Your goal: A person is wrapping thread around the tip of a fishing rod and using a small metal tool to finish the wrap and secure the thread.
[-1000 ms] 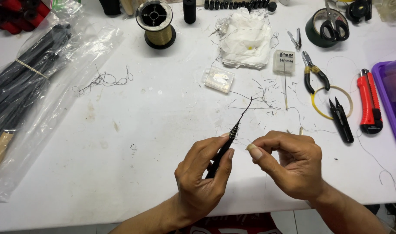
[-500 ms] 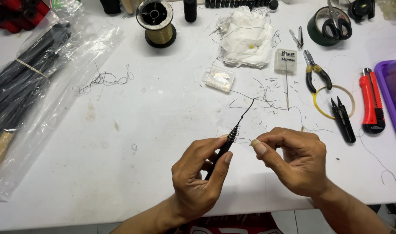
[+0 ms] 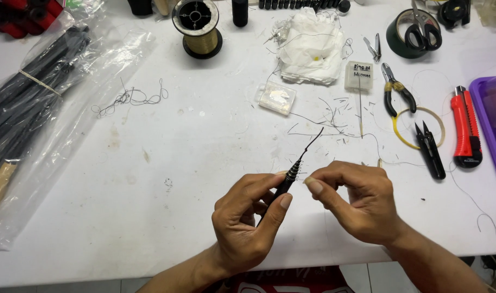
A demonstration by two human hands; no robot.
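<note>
A: What's in the hands?

B: Near the tabletop's front edge, the left hand (image 3: 247,225) pinches a thin black rod (image 3: 287,182) between thumb and fingers, its wrapped, ribbed section just above them and a fine tip rising up-right. The right hand (image 3: 361,203) has its fingers curled narrow, pinching what looks like fine thread beside the wrap; I can't see the thread clearly.

A: How to do it well?

B: I'd judge: hold the rod steady and keep the thread taut, so the turns lie close.

A: And around?

B: Crinkly clear bag (image 3: 52,125) at the left edge, glossy gold spool (image 3: 197,27) at the back, soft white cloth (image 3: 310,46), red knife (image 3: 466,133) right.
</note>
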